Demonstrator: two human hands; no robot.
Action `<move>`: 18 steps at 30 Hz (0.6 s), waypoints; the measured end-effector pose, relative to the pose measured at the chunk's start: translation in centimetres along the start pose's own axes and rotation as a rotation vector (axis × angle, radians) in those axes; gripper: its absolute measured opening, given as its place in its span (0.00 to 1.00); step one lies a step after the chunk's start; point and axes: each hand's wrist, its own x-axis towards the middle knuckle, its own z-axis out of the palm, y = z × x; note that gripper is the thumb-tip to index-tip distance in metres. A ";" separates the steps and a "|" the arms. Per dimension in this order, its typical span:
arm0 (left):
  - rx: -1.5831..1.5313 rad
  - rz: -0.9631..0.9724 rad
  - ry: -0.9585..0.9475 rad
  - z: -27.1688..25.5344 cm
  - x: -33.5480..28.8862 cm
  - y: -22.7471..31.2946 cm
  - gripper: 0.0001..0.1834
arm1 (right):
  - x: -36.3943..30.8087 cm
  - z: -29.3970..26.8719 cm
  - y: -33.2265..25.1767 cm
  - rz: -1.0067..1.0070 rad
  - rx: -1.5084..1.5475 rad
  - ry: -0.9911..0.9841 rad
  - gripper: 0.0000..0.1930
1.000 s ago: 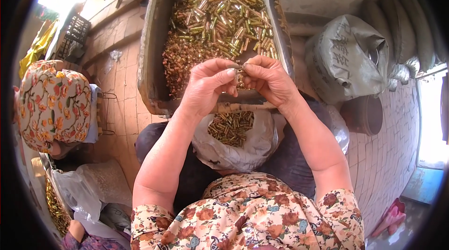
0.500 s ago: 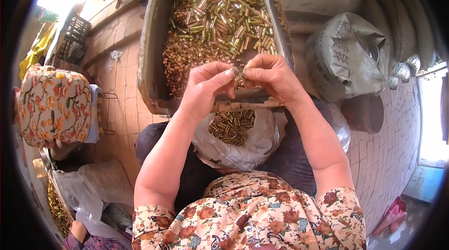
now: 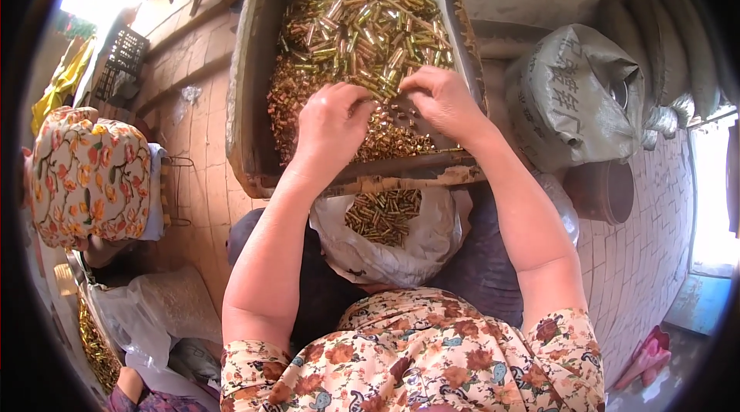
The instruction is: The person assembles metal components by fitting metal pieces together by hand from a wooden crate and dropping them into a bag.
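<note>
A large metal-sided tray [image 3: 248, 80] lies before me. Its far part holds a heap of slim, gold-coloured metal tubes or rods [image 3: 362, 15]; a pile of much smaller coppery metal pieces [image 3: 397, 138] covers the near part. Over the small pieces, near the tray's middle, is my left hand [image 3: 333, 125], its fingers curled down. My right hand [image 3: 449, 106] bends inward at the edge of the rod heap, thumb and fingers pinched together. What either hand grips is too small or hidden to make out. Between my knees, a white sack [image 3: 424, 246] holds more gold-coloured rods [image 3: 381, 215].
A grey-green woven sack [image 3: 574, 96] stands right of the tray, above a dark bucket [image 3: 600, 190]. Several full sacks [image 3: 663, 42] lean at the far right. Left, a person in a flowered garment [image 3: 91, 177] sits close by; another person's sleeve [image 3: 158, 396] shows at lower left.
My hands were together above the tray's near edge, fingertips meeting around something small. They have moved apart and farther forward, down to the metal pieces.
</note>
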 end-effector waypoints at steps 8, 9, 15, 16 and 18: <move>0.325 0.124 -0.257 2.4 1.5 -1.1 0.08 | 1.9 2.4 1.2 -0.206 -0.312 -0.012 0.13; 0.362 0.124 -0.297 2.7 1.5 -1.2 0.08 | 2.1 2.4 1.4 -0.206 -0.316 -0.028 0.11; 0.300 0.133 -0.305 3.2 1.7 -0.6 0.08 | 1.8 1.3 2.9 -0.148 -0.332 -0.073 0.09; 0.300 0.135 -0.307 3.3 1.6 -0.6 0.08 | 1.7 1.2 3.0 -0.146 -0.331 -0.070 0.09; 0.283 0.121 -0.331 3.4 1.5 -0.5 0.08 | 1.5 1.2 3.2 -0.106 -0.346 -0.118 0.07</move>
